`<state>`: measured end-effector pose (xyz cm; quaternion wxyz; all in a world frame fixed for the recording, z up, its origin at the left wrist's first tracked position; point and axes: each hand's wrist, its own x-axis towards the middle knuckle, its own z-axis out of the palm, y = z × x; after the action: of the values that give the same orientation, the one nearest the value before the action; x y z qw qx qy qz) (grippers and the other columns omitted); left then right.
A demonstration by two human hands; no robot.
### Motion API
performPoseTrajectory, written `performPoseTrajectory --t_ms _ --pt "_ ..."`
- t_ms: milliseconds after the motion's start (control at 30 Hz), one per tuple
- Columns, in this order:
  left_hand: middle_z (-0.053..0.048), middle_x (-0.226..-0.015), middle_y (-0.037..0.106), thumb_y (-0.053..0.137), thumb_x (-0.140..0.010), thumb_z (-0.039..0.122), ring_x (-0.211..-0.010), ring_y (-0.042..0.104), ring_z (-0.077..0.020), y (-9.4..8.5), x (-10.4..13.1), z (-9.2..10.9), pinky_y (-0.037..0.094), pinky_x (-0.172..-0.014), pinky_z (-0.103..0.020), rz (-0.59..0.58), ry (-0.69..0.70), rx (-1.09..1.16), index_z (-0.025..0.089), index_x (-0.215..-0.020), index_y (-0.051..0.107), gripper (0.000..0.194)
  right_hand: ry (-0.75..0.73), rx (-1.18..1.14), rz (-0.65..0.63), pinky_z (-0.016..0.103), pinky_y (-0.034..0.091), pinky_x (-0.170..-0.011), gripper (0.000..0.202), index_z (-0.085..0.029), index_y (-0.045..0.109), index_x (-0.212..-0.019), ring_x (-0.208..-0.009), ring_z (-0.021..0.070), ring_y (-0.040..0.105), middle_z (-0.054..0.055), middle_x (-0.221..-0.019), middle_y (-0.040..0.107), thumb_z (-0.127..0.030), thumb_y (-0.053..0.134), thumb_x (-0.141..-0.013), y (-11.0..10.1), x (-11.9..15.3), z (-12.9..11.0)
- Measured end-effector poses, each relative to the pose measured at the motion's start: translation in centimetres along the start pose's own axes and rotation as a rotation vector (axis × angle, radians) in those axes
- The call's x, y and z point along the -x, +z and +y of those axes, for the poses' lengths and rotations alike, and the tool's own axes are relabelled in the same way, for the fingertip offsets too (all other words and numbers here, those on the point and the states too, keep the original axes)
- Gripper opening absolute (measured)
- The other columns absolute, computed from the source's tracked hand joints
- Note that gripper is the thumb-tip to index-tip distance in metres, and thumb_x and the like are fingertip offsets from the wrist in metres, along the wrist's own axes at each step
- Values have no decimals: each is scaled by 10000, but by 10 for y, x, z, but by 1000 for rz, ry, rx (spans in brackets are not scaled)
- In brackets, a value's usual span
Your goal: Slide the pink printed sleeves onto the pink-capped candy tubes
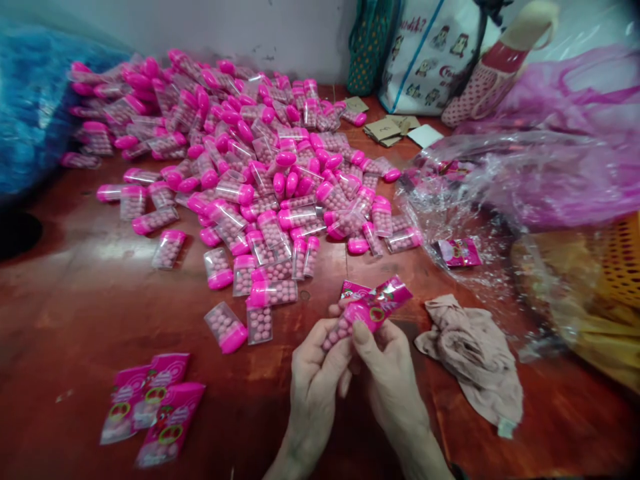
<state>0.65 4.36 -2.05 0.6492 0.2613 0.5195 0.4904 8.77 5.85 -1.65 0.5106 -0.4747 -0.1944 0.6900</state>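
Between thumb and fingers, my left hand (315, 373) grips a small clear candy container (337, 332) filled with pink balls. A printed magenta wrapper sleeve (383, 303) covers its upper end, pinched by my right hand (393, 373). Both hands meet at the container, held tilted above the table. Just behind them is another magenta wrapper (354, 289), partly hidden by the fingers. On the left lie three wrapped candy packs (170, 427), overlapping one another. Loose unwrapped containers with pink caps (225, 327) lie beyond my left hand.
A big heap of pink-capped containers (240, 147) spreads toward the wall. Right of my hands lies a crumpled beige cloth (470, 353). Clear plastic with wrappers (457, 253), a yellow basket (623, 260), and bags (430, 53) stand right and behind. A blue bag (45, 113) sits left.
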Motion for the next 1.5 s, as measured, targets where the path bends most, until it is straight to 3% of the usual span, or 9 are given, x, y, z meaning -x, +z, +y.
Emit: performPoseTrajectory --t_ms 267,500,633,800,1067,1200,1300,1367,1500 --pt "68 -519 390 530 -849 323 -402 332 -51 -3 8 -2 281 -407 -183 -172 27 -260 182 -864 600 158 -89 54 298 182 469 -427 132 -155 669 -624 -423 91 546 -27 -515 616 -260 729 -678 5 -2 -8" --pt "-5 -799 580 586 -811 298 -695 517 -124 -2 4 -9 430 -687 -226 -8 66 -43 198 -982 621 201 -100 313 104 211 508 -641 97 -174 732 -778 -665 143 643 8 -701 709 -220 662 -729 14 2 1" --pt "37 -637 502 581 -821 298 -505 415 -54 -2 -1 -7 351 -475 -155 -45 -22 114 176 -805 594 124 -92 261 34 227 516 -729 184 -204 702 -942 -784 148 652 22 -911 720 -253 653 -771 10 3 -5" --pt "54 -554 476 565 -837 280 -405 294 -20 -3 -4 1 215 -373 -136 -127 -51 85 161 -811 560 122 -126 138 48 170 507 -525 170 -203 690 -929 -556 89 610 -5 -727 701 -315 633 -814 4 0 -14" --pt "77 -519 386 580 -832 281 -411 320 -23 0 -2 0 273 -397 -118 23 11 -40 169 -934 583 151 -42 16 75 129 424 -354 178 -177 687 -886 -430 54 518 -13 -665 655 -315 679 -775 5 -4 0" --pt "1 -578 519 467 -851 461 -449 505 -102 3 -1 8 403 -397 -183 -299 -148 275 148 -914 584 340 14 -93 -152 122 314 -263 248 -190 685 -960 -290 27 354 -54 -502 543 -383 594 -832 -9 -7 -18" --pt "-32 -593 561 487 -840 447 -430 532 -115 8 0 13 425 -378 -197 -522 -337 483 127 -849 579 333 -15 -57 -282 171 426 -366 285 -201 701 -939 -400 76 503 11 -644 639 -424 545 -851 -16 -8 -31" --pt "-17 -581 570 616 -779 346 -380 480 -67 10 1 15 390 -351 -156 -484 -361 532 127 -773 571 224 -9 -15 -315 223 502 -494 324 -207 700 -945 -575 136 616 47 -779 682 -454 506 -865 -18 -7 -33" --pt "8 -578 586 721 -689 222 -399 504 -64 10 2 18 393 -346 -137 -172 -231 425 131 -765 577 186 -84 100 -151 266 521 -682 444 -225 659 -1034 -808 171 650 50 -898 698 -516 345 -915 -22 -4 -25"
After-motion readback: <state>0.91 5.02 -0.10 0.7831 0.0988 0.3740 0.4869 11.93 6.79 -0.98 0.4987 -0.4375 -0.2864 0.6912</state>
